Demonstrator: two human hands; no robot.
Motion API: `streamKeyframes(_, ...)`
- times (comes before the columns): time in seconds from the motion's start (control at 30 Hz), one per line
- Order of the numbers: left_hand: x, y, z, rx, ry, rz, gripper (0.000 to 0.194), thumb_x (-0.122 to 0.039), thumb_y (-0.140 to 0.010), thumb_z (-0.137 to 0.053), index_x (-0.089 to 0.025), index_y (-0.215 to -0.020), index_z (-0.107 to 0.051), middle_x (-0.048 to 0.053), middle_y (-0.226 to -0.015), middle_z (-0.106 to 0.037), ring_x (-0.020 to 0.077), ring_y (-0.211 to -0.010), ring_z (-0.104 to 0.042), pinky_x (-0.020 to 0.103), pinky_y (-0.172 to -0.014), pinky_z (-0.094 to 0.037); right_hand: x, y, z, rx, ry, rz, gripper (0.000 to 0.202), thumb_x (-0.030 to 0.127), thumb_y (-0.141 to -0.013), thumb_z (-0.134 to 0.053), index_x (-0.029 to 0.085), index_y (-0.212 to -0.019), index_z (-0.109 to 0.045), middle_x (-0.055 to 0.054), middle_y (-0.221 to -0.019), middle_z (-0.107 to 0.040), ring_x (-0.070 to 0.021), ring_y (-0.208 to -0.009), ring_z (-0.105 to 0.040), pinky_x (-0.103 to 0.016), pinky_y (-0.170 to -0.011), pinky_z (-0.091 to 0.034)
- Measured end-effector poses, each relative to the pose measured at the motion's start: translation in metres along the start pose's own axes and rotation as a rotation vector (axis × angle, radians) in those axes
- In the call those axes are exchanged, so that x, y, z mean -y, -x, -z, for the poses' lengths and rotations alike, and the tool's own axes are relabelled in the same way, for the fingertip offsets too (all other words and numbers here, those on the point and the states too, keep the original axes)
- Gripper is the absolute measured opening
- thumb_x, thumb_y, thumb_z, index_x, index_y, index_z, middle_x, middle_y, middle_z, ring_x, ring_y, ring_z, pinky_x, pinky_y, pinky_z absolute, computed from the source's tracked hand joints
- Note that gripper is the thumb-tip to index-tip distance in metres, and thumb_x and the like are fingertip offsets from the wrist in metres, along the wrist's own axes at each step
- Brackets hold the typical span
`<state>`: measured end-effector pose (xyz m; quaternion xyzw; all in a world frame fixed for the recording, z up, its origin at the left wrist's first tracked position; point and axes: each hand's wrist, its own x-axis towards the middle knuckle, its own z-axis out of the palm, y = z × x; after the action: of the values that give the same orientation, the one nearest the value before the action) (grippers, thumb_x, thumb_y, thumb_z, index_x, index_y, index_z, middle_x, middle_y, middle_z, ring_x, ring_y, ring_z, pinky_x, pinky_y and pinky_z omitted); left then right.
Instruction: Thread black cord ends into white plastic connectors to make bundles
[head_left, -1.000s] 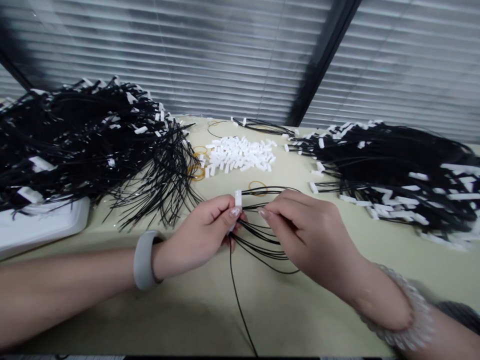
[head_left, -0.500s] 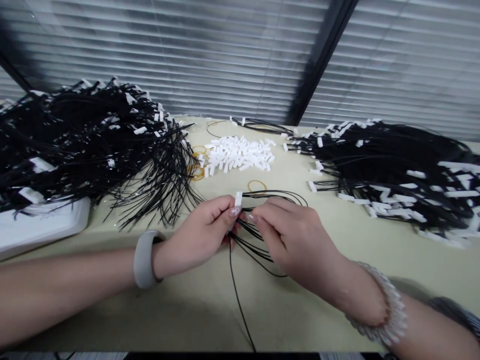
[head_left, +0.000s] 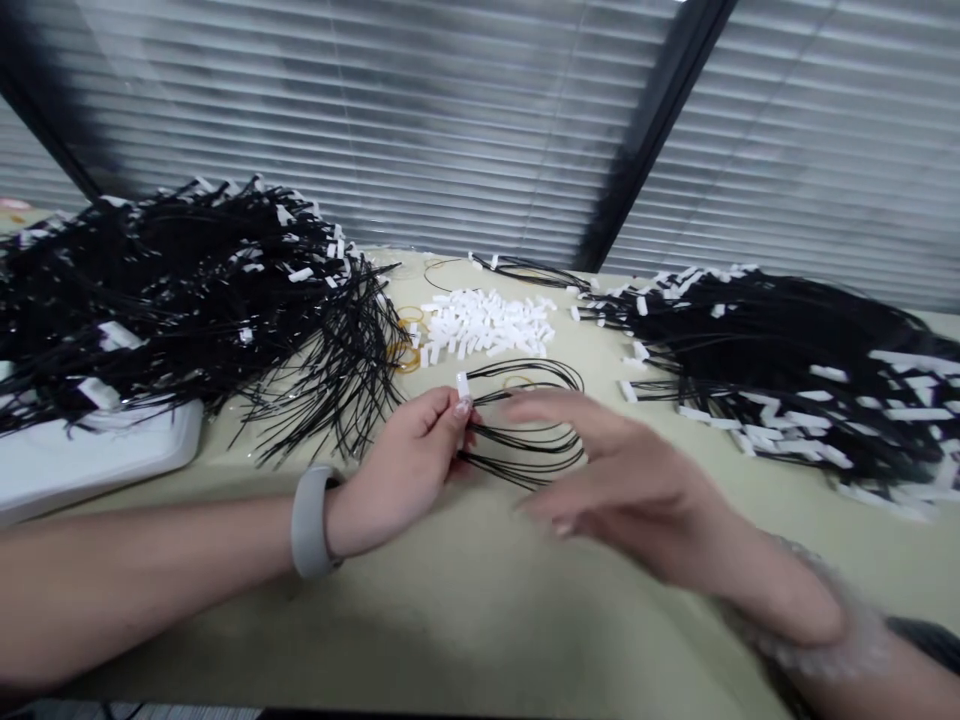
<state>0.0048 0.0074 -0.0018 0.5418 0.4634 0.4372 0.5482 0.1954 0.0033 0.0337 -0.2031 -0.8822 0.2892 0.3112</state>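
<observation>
The left hand [head_left: 401,462] pinches a small, white, oblong plastic connector [head_left: 462,384]. From it, thin black looped wires [head_left: 517,441] curve toward the spread right hand [head_left: 637,485].

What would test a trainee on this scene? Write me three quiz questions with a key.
1. Multiple choice: what is pinched in the left grip?
A) a thin yellow ring
B) a slim white rectangular connector with looped thin black wires
C) a large white tray

2. True or false: the right grip is clenched into a fist.

3. Fill in: the heap of small white rectangular blocks lies ____ the two large piles of white-ended black wires.

Key: 1. B; 2. False, it is open; 3. between.
</observation>
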Motion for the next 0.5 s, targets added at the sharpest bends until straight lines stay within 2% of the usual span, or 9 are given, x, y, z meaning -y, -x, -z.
streamKeyframes(0.07, -0.002, 0.001, -0.001, -0.051, -0.019, 0.0, 0.026, -0.039, -0.087, -0.041, -0.016, -0.076, -0.048, -0.004, -0.063, -0.045, 0.0062, -0.047, -0.042, 0.019, -0.044, -0.037, -0.012, -0.001, 0.013, -0.241, -0.313, -0.105, 0.017, 0.016, -0.082, -0.053, 0.028, -0.088, -0.064, -0.001, -0.11, -0.059, -0.0153, -0.105, -0.054, -0.039, -0.092, -0.044)
streamKeyframes(0.13, -0.002, 0.002, -0.001, -0.062, -0.034, 0.007, 0.026, -0.038, -0.088, -0.04, -0.016, -0.076, -0.049, -0.004, -0.064, -0.046, 0.0058, -0.047, -0.043, 0.018, -0.043, -0.036, -0.021, -0.003, 0.027, -0.504, -0.521, -0.207, 0.015, 0.024, -0.086, -0.048, 0.027, -0.087, -0.062, 0.001, -0.092, -0.061, -0.0128, -0.091, -0.059, -0.038, -0.09, -0.046)
streamKeyframes(0.2, -0.003, 0.002, -0.001, -0.05, -0.052, 0.019, 0.025, -0.037, -0.088, -0.039, -0.016, -0.076, -0.048, -0.004, -0.063, -0.045, 0.0057, -0.045, -0.042, 0.018, -0.041, -0.035, -0.025, -0.005, 0.039, -0.708, -0.57, -0.315, 0.017, 0.026, -0.088, -0.044, 0.026, -0.085, -0.061, 0.001, -0.083, -0.058, -0.0088, -0.078, -0.059, -0.032, -0.087, -0.047)
streamKeyframes(0.23, -0.002, 0.002, 0.0, -0.043, -0.065, 0.019, 0.026, -0.037, -0.088, -0.039, -0.017, -0.076, -0.048, -0.004, -0.062, -0.045, 0.0059, -0.045, -0.042, 0.018, -0.041, -0.034, -0.024, -0.006, 0.043, -0.763, -0.549, -0.365, 0.019, 0.025, -0.088, -0.042, 0.025, -0.085, -0.061, 0.001, -0.082, -0.057, -0.0067, -0.072, -0.057, -0.029, -0.084, -0.048)
streamKeyframes(0.3, -0.001, 0.001, 0.0, -0.03, -0.09, 0.014, 0.027, -0.039, -0.087, -0.04, -0.017, -0.077, -0.049, -0.004, -0.061, -0.045, 0.0065, -0.045, -0.042, 0.018, -0.04, -0.033, -0.018, -0.006, 0.046, -0.827, -0.469, -0.409, 0.021, 0.022, -0.089, -0.041, 0.025, -0.089, -0.061, 0.001, -0.082, -0.055, -0.0041, -0.061, -0.051, -0.023, -0.072, -0.049)
streamKeyframes(0.4, 0.001, 0.001, 0.001, -0.01, -0.122, 0.008, 0.03, -0.042, -0.087, -0.039, -0.016, -0.077, -0.051, -0.004, -0.061, -0.046, 0.0071, -0.046, -0.042, 0.019, -0.041, -0.033, -0.003, -0.004, 0.034, -0.826, -0.22, -0.365, 0.025, 0.022, -0.088, -0.043, 0.028, -0.108, -0.057, 0.001, -0.072, -0.053, -0.0067, -0.053, -0.046, -0.023, -0.052, -0.044)
streamKeyframes(0.43, 0.001, 0.001, 0.001, -0.004, -0.128, 0.007, 0.031, -0.043, -0.087, -0.039, -0.016, -0.077, -0.051, -0.004, -0.062, -0.046, 0.0073, -0.047, -0.042, 0.019, -0.042, -0.034, 0.001, -0.002, 0.027, -0.789, -0.093, -0.335, 0.028, 0.023, -0.087, -0.045, 0.027, -0.113, -0.054, 0.002, -0.067, -0.053, -0.0084, -0.053, -0.047, -0.024, -0.049, -0.042)
streamKeyframes(0.5, 0.002, 0.001, 0.001, 0.003, -0.136, -0.004, 0.032, -0.043, -0.087, -0.039, -0.016, -0.076, -0.051, -0.003, -0.063, -0.046, 0.0075, -0.048, -0.042, 0.019, -0.043, -0.034, 0.008, 0.0, 0.012, -0.647, 0.191, -0.284, 0.026, 0.022, -0.085, -0.048, 0.024, -0.11, -0.054, 0.002, -0.061, -0.055, -0.01, -0.054, -0.051, -0.023, -0.049, -0.042)
